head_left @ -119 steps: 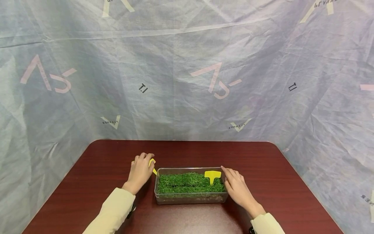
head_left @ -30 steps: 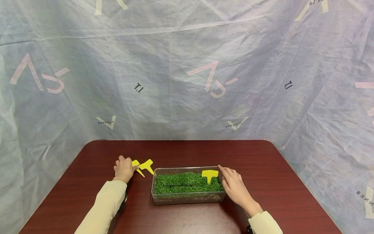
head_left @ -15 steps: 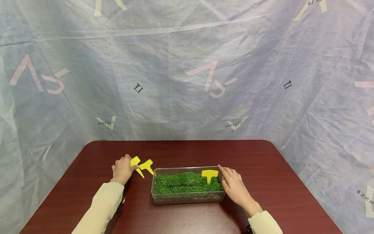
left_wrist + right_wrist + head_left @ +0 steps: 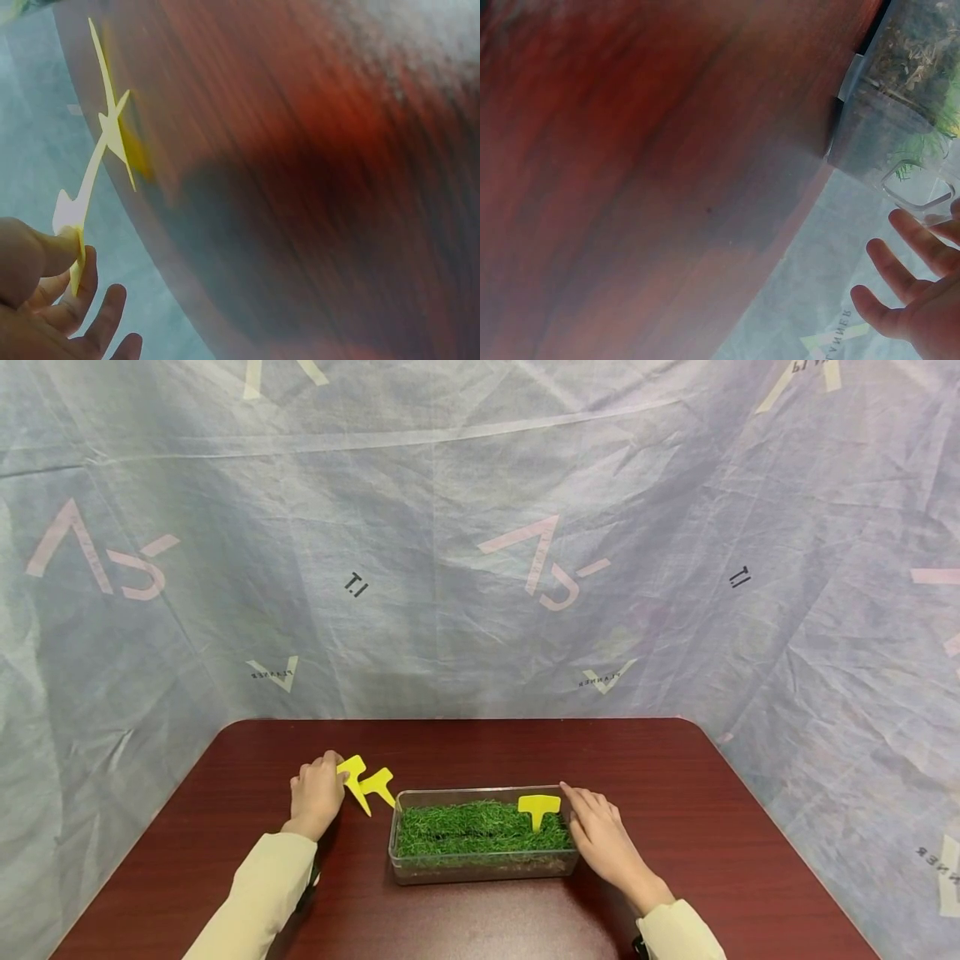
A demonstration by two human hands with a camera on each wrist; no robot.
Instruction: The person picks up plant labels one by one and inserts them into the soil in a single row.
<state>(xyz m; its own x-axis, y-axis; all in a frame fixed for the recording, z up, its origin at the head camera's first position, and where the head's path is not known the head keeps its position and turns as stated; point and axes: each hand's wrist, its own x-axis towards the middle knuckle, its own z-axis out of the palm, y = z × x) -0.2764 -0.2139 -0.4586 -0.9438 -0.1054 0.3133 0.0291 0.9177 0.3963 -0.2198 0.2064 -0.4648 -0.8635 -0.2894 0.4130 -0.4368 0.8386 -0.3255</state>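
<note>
Between thumb and fingers, my left hand pinches the head of a yellow T-shaped plant label, its pointed stem slanting down toward the table. A second plant label lies just beyond it, its stem tip right at the left end of a clear plastic box. The box is filled with green grass over a brownish layer. Another plant label stands upright in the grass near the right end. My right hand rests with extended fingers against the box's right end, fingertips at the rim.
The box stands on a dark red wooden table with rounded far corners. Behind and beside the table hangs a grey printed cloth.
My left hand has moved left from beside the box, leaving one plant label there, and has lifted and tilted another. The right hand stays at the box.
</note>
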